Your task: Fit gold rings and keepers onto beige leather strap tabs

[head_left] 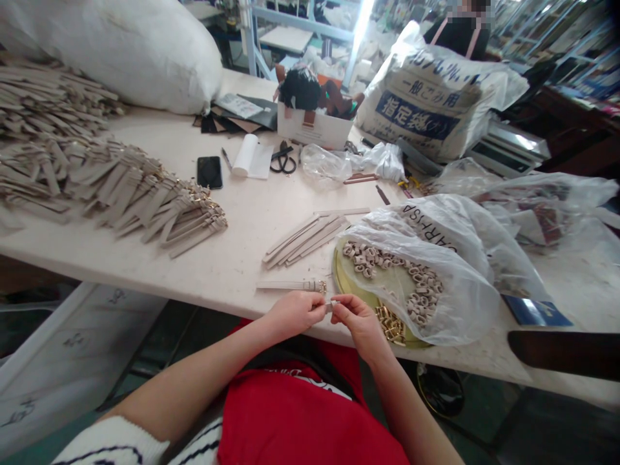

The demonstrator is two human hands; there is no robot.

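Near the table's front edge, my left hand [301, 312] and my right hand [357, 319] meet, both pinching a small light grey piece [330, 307] between their fingertips. Just behind my left hand lies a grey strap [285, 285] with gold metal at its right end. Several flat grey strips [310, 237] rest beyond it. To the right, a yellow-green tray [343, 274] holds many small grey loops [422, 290] and gold metal parts [390, 324], partly under clear plastic.
Piled grey straps [130, 187] cover the left side. Behind are a phone [209, 172], black scissors [283, 160], a white box [314, 128] and a large printed bag [426, 97]. A dark bar [562, 352] juts in at right. A person [460, 32] is in the background.
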